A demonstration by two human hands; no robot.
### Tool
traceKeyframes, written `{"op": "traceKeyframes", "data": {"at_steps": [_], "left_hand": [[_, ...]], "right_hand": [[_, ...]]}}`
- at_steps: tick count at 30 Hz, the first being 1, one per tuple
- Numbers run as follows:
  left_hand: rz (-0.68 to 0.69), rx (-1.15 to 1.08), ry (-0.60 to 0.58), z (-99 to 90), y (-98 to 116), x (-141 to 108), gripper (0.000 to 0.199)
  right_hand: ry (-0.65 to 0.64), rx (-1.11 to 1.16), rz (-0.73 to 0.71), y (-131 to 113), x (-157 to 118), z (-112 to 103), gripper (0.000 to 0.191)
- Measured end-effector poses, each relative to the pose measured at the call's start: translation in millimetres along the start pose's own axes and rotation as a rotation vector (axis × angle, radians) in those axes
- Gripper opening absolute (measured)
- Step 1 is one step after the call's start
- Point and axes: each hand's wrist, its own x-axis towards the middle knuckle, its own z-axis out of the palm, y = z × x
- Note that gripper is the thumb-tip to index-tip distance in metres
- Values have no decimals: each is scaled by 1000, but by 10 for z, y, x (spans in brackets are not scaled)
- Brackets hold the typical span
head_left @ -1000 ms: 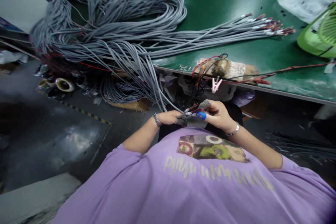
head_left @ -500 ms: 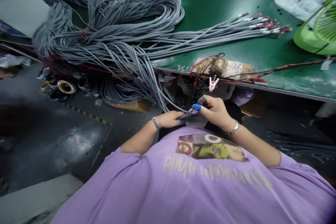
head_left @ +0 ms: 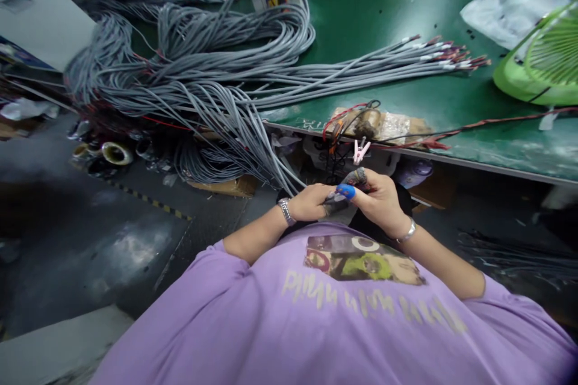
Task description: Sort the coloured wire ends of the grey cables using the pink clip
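Observation:
My left hand (head_left: 311, 201), with a metal watch band at the wrist, is closed round the end part of grey cables (head_left: 284, 171) that hang down from the bench edge. Touching it from the right is my right hand (head_left: 377, 198), which wears a blue thumb cover (head_left: 345, 191) and grey finger coverings. Its thumb and fingers pinch the cable end beside my left fingertips. The exact tip between the fingers is too small to make out. More grey cables (head_left: 226, 63) lie in a thick bundle on the green bench, their stripped ends (head_left: 451, 55) pointing right.
A pink clip (head_left: 360, 151) hangs at the edge of the green bench (head_left: 352, 6), by a taped block (head_left: 388, 124) with wires. At the right are a green fan (head_left: 542, 60) and a plastic bag (head_left: 510, 9). Cable coils (head_left: 203, 162) and tape rolls (head_left: 116, 153) sit below, left.
My left hand has slid right along the cable and now meets my right hand. The view has shifted slightly, so the bench items appear a little lower and the fan further left.

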Motion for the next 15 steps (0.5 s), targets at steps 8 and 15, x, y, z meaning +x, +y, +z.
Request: {"op": "traceKeyframes", "data": {"at_steps": [8, 15], "left_hand": [[-163, -769, 519, 9, 122, -80, 55], [-230, -537, 407, 76, 103, 18, 58]], "right_hand": [[84, 123, 97, 315, -137, -64, 37], [60, 341, 351, 243, 27, 108, 49]]}}
